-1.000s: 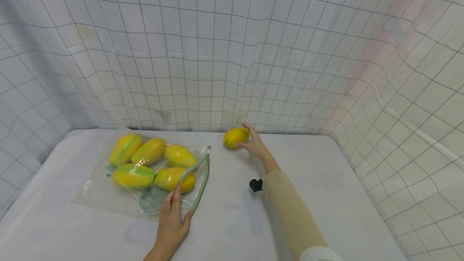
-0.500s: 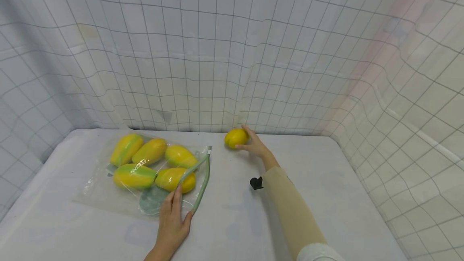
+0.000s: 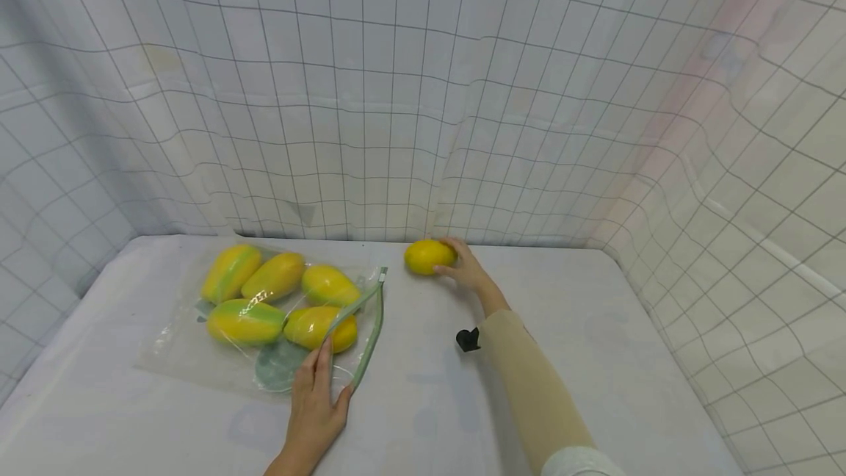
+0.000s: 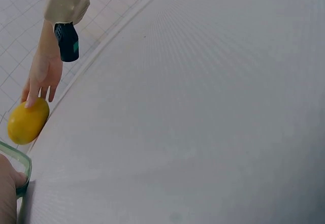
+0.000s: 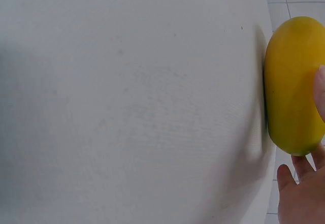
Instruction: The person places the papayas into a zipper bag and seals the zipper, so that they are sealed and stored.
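Note:
In the head view my right hand (image 3: 465, 268) grips a yellow mango (image 3: 426, 257) near the back edge of the table. Its thumb lies on the near side and its fingers reach round the right end. The right wrist view shows this mango (image 5: 293, 87) close up, long and smooth, with the thumb over it. My left hand (image 3: 315, 406) is at the mouth of a clear zip bag (image 3: 192, 358), index finger along one green-edged lip and thumb at the other, holding the lips apart. Inside the bag lie several yellow-green mangoes (image 3: 244, 322).
White cloth covers the table (image 3: 423, 402). A checked white curtain (image 3: 410, 131) rises behind it and on both sides. A small dark device (image 4: 67, 42) sits at the right wrist, by the beige sleeve (image 3: 535, 388).
The gripped mango has turned to lie more level and come slightly nearer, its left end shifting left. My right fingers have closed farther round its end. My left hand and the bag stay in place.

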`<state>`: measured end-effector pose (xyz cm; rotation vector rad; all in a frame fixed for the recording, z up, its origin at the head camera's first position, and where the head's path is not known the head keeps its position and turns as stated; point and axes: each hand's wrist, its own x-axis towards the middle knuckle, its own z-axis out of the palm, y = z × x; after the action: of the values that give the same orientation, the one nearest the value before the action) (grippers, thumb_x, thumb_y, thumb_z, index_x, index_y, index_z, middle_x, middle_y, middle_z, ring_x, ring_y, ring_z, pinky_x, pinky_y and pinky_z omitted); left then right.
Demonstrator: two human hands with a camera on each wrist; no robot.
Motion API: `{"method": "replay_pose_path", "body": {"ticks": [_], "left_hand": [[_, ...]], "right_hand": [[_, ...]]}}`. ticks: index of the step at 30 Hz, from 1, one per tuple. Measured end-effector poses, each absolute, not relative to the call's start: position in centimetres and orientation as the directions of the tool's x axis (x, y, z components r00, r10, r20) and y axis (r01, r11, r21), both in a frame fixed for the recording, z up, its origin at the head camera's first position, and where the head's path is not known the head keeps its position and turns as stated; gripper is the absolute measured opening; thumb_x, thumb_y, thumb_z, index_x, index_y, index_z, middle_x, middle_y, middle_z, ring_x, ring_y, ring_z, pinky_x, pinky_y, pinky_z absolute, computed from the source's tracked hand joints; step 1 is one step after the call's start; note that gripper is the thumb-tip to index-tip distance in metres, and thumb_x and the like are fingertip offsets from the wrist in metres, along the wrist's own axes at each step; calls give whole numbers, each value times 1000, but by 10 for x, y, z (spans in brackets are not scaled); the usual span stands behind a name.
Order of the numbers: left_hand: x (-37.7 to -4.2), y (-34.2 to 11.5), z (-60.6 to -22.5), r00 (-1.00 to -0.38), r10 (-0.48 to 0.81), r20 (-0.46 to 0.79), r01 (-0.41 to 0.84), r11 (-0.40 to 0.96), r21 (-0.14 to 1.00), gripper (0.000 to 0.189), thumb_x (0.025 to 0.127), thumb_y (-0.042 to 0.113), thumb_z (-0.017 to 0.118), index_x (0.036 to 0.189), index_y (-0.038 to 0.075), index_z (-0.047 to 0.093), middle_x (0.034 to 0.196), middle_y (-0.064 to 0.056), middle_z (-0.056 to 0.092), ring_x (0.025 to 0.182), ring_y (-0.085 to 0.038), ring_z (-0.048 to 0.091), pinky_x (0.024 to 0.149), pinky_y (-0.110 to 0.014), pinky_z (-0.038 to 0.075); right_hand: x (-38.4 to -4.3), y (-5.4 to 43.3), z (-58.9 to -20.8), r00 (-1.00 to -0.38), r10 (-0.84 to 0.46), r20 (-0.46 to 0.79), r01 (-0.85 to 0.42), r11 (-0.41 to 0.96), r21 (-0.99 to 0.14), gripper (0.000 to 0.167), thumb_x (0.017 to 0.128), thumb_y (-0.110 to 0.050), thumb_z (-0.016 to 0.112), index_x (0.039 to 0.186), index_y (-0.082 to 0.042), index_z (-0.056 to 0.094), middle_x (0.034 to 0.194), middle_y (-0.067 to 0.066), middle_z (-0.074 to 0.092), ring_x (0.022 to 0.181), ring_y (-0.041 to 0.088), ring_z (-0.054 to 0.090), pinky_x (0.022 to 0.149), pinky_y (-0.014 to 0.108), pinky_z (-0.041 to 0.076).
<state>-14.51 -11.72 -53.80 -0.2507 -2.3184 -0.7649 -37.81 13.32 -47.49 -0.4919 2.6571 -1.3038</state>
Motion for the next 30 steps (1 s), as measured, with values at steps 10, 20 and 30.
{"method": "replay_pose_path", "body": {"ticks": [10,20,30], "left_hand": [[-145,-116,-538,-760,-34,649,357,812,462,102,50,-6,82,137,-5,31,117,-25,39,102,-35,38,86,-41,27],[-146,-117,-538,-753,-30,657,365,812,455,100,50,-6,82,136,-5,32,116,-25,39,101,-35,38,86,-41,26],[-145,-117,-535,-747,-25,664,372,812,449,97,51,-6,80,136,-7,32,115,-25,39,101,-35,38,86,-41,26]], "right_hand": [[-375,134,-490,-946,-321,52,-189,413,-891,58,84,-15,64,135,-11,37,137,13,40,125,29,38,103,44,29],[-372,129,-496,-972,-232,31,-127,408,-904,53,84,-17,65,132,-15,41,137,18,39,120,33,43,100,44,33],[-362,126,-494,-988,-153,27,-86,392,-916,54,83,-20,66,132,-16,45,133,15,43,115,31,47,94,42,40]]}}
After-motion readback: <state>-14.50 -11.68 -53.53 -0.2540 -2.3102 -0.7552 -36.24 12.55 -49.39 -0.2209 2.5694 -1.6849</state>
